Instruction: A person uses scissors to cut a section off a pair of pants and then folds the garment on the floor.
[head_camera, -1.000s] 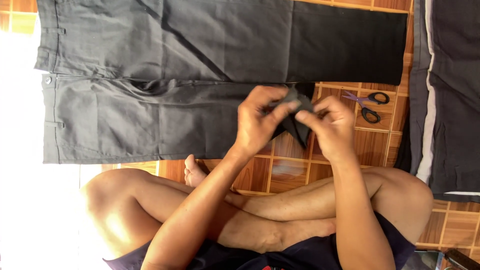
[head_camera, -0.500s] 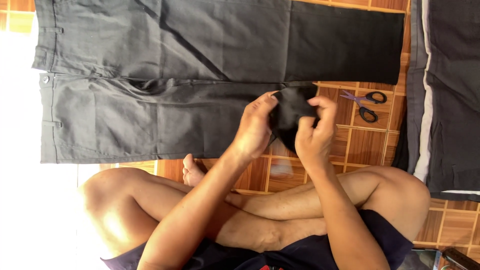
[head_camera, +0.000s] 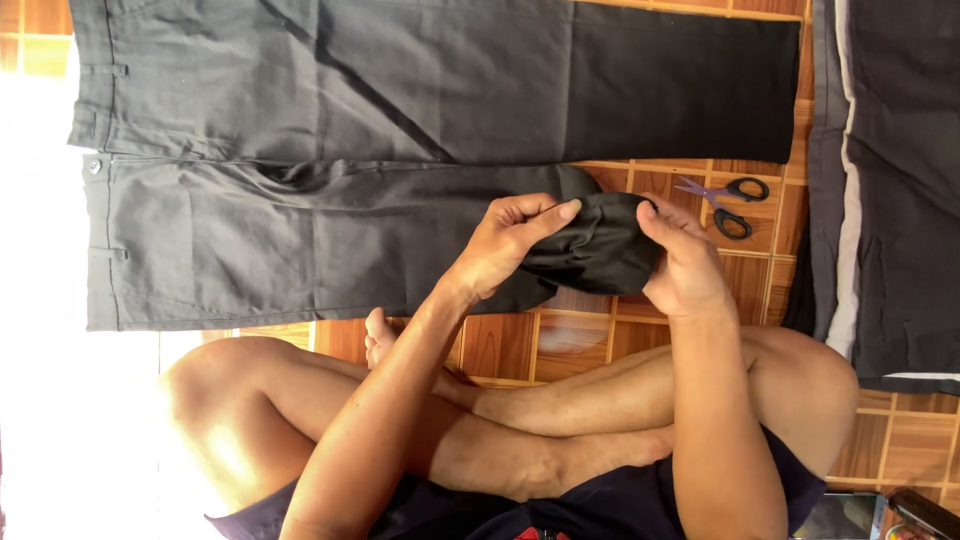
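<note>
Both hands, left hand (head_camera: 505, 245) and right hand (head_camera: 680, 262), pinch the bunched trouser cuff (head_camera: 598, 248) closed-fingered. Risk: fabric slips, fold unrolls unevenly; scissors (head_camera: 728, 204) lie near.

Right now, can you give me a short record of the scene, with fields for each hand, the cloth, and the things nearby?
left hand: left hand pinches the rolled hem of the trouser leg, fingers closed on the cloth
right hand: right hand grips the same rolled end from the other side
cloth: dark grey trousers spread flat on the tiled floor, near leg bunched at its end
nearby: scissors on the floor beyond the hands; another dark garment at the right
</note>
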